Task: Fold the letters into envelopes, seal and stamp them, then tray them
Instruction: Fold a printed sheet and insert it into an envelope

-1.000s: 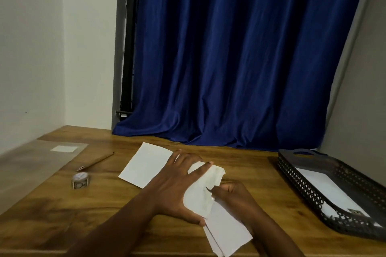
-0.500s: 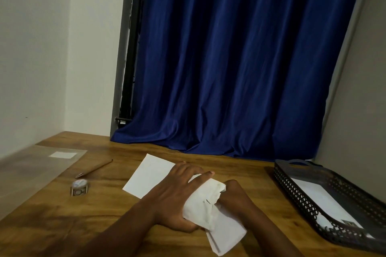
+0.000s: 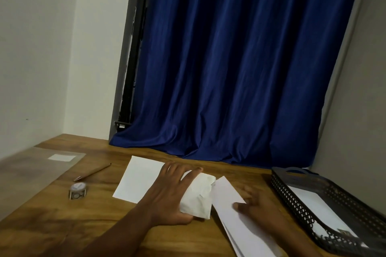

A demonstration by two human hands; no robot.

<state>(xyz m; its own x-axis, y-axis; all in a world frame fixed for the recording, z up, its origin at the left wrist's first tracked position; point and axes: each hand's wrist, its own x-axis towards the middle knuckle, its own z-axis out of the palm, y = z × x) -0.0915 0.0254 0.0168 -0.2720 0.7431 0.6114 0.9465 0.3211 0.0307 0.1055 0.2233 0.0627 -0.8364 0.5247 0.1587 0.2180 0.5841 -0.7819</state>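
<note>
I am watching my left hand (image 3: 173,192) lying flat over a crumpled folded letter (image 3: 198,196) near the middle of the tabletop (image 3: 52,221), its grip spread, the fingers straight and pressing the paper down, with the thumb resting along the near edge of the wad; my right hand (image 3: 257,204) is lying just to the right, its grip spread too, thumb pressing on a long white envelope (image 3: 229,204) that is angling from beside the letter toward the near edge, while the fingers behind it are blurred. A flat white sheet (image 3: 140,179) is sitting partly under my left hand on its left, and the black mesh tray (image 3: 292,194) with an envelope already lying in it is waiting at the right. What I am worrying about is the letter: it is looking rumpled and bulky, so I am judging it may be catching on the envelope mouth and tearing or creasing instead of sliding in. The envelope is also running off the near edge of the picture, so a careless push may be sending it off the tabletop. The stamp roll (image 3: 77,191) and pencil (image 3: 93,172) are lying well apart at the left, so reaching for them later may be dragging the loose sheet along
</note>
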